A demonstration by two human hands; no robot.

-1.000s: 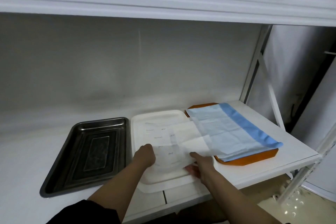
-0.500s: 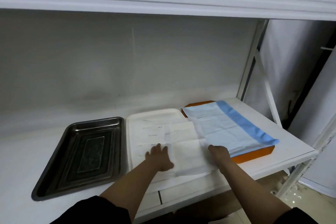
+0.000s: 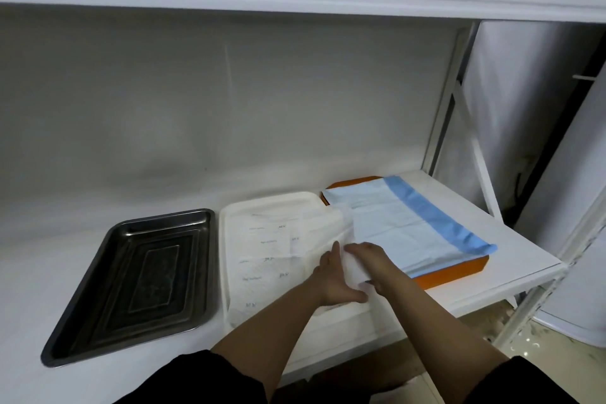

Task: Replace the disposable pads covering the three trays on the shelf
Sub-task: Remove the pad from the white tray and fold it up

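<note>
On a white shelf [image 3: 511, 259], we work at the middle of three trays set side by side. Our left hand [image 3: 331, 279] and right hand [image 3: 370, 259] meet at the right edge of the white pad [image 3: 282, 249], each grip closed on its gathered, lifted fold. The pad lies in the white tray [image 3: 262, 207], its long axis running from the shelf front toward the back wall, faint print facing up. Left of it sits a bare metal tray [image 3: 131, 275]. To the right, a blue pad [image 3: 400, 223] covers the orange tray [image 3: 459, 269], its darker blue band along the right side, long axis likewise front to back.
</note>
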